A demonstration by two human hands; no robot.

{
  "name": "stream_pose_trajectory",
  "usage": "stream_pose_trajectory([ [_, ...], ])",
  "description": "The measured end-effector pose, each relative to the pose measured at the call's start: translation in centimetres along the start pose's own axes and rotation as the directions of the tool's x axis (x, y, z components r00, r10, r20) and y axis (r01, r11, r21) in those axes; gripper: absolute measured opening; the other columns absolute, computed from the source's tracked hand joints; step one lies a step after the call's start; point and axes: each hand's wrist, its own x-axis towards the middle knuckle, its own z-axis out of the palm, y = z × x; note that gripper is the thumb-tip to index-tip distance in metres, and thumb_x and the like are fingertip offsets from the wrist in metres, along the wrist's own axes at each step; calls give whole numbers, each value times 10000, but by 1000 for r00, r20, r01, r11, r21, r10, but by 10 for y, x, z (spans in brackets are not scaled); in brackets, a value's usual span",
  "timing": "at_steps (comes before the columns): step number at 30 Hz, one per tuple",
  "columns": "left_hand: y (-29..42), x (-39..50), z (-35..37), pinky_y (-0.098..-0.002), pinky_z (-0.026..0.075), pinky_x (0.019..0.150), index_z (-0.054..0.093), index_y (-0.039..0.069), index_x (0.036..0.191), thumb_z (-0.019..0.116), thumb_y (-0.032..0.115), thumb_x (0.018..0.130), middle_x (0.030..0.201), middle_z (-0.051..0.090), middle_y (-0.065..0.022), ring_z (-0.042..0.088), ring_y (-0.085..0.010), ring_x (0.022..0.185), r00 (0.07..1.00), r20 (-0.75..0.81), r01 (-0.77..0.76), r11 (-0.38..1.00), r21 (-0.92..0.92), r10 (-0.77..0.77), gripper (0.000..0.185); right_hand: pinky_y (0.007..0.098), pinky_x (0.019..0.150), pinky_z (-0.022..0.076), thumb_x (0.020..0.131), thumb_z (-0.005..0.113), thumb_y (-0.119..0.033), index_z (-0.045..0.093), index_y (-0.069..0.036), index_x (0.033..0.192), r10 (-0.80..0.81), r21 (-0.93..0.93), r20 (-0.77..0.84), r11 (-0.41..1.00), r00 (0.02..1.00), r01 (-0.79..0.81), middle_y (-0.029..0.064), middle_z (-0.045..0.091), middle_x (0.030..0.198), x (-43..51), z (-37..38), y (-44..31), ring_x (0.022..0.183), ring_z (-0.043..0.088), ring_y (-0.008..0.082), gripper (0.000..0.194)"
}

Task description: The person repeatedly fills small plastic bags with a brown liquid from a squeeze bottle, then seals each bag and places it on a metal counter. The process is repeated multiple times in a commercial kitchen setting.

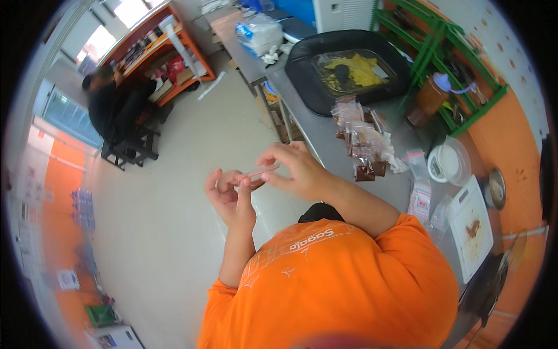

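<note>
In front of my chest, over the floor, I hold a small clear zip-lock bag (261, 171) with a reddish seal line. My left hand (233, 194) pinches one end of the seal between thumb and fingers. The other end is between the thumb and fingers of my right hand (294, 168). Something brown shows below the seal, partly hidden by my fingers. To the right, several similar zip-lock bags with brown contents (364, 139) lie in a pile on the metal table (320, 126).
Behind the pile stands a black electric pan (305, 65) with yellow food under a clear cover. A squeeze bottle (429, 98), digital scale (437, 168), stained white cutting board (473, 231) and metal bowl (496, 189) line the right. A person (115, 104) sits on a black stool by orange shelves (192, 37).
</note>
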Motion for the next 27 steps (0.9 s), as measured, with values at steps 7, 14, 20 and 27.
stream_pose_trajectory([
  [7, -14, -7, 13, -280, 439, 843, 357, 74, 1250, 576, -36, 857, 908, 565, -43, 529, -119, 866, 975, 220, -17, 992, 127, -11, 463, 369, 774, 300, 815, 610, -226, 567, -142, 852, -85, -173, -66, 982, 994, 73, -31, 542, 875, -20, -6, 11, 741, 507, 140, 101],
  [14, -19, -14, 28, -272, 450, 806, 414, 81, 1189, 610, 30, 866, 905, 576, -40, 535, -117, 854, 965, 221, 149, 988, -27, -140, 381, 367, 794, 303, 810, 642, -219, 554, -151, 840, -52, -288, -49, 957, 997, 35, -37, 539, 900, -44, -34, 22, 809, 513, 130, 116],
  [20, -32, -21, 46, -270, 456, 808, 410, 81, 1190, 629, 52, 862, 917, 578, -30, 536, -106, 865, 910, 233, 378, 918, -120, -344, 396, 384, 774, 341, 849, 590, -252, 530, -133, 827, -9, -531, -23, 847, 1000, -5, -27, 542, 859, -73, -48, 30, 781, 527, 150, 136],
  [27, -66, -31, 73, -269, 455, 819, 314, 64, 1274, 592, 1, 869, 939, 575, -49, 548, -116, 901, 697, 574, 590, 799, -117, -430, 496, 376, 742, 404, 855, 592, -266, 545, -103, 817, 292, -581, -4, 778, 956, -240, 80, 606, 734, -115, -100, 20, 666, 577, 246, 174],
])
